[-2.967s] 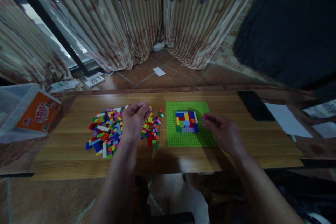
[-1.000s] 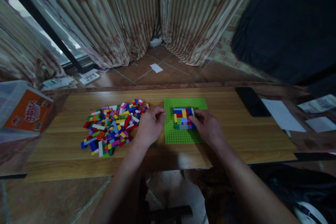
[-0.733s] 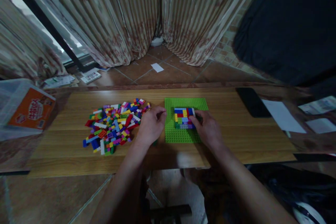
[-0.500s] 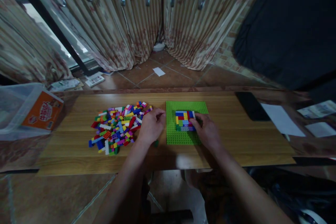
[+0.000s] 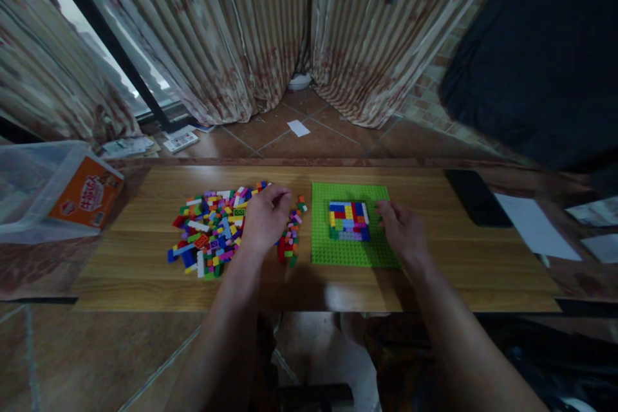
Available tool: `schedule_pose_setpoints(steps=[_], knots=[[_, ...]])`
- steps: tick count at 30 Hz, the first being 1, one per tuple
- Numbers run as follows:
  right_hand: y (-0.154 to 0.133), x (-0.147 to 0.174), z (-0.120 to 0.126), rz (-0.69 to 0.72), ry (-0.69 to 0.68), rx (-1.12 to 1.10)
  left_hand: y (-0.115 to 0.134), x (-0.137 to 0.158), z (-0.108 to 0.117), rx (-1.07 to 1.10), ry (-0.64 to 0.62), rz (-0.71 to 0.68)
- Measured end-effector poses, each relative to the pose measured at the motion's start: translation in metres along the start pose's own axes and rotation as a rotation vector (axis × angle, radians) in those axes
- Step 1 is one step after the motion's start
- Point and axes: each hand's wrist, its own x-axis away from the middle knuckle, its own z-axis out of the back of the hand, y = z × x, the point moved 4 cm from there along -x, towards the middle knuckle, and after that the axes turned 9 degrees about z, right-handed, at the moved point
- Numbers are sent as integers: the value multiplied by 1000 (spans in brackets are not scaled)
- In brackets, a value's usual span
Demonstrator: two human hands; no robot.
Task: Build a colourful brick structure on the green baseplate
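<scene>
A flat block of colourful toy bricks [image 5: 348,220] sits on the green studded baseplate [image 5: 321,252]. My right hand [image 5: 403,230] hovers by the baseplate's right edge, just off the block, its fingers loosely curved and apart with nothing seen between them. Over the right part of a heap of loose toy bricks [image 5: 212,226] is my left hand [image 5: 265,217], thumb and forefinger drawn together in a pinch. Whether a small brick is between those fingertips I cannot make out. A smaller strip of bricks [image 5: 291,235] lies between my left hand and the baseplate, partly hidden by the hand.
The wooden table [image 5: 458,270] carries a black tablet-like slab [image 5: 477,197] at its right, with white paper [image 5: 535,225] beside it. Left of the table stands a clear plastic bin [image 5: 43,199] with an orange label. Curtains [image 5: 270,45] hang behind.
My right hand has drawn back to the right, off the brick block. My left hand has shifted left over the heap, uncovering the small strip of bricks. The view has turned slightly.
</scene>
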Motion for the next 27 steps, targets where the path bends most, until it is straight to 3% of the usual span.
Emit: schedule_pose_setpoints(steps=[3, 8, 16, 27], knots=[[-6, 8, -4, 109, -92, 94, 2, 1, 1, -16, -2, -9], [-6, 17, -10, 185, -100, 189, 2, 2, 1, -26, -6, -14], [6, 7, -13, 82, -105, 86, 0, 3, -5, 27, -41, 39], [2, 9, -12, 124, -84, 80, 3, 7, -11, 16, -86, 62]])
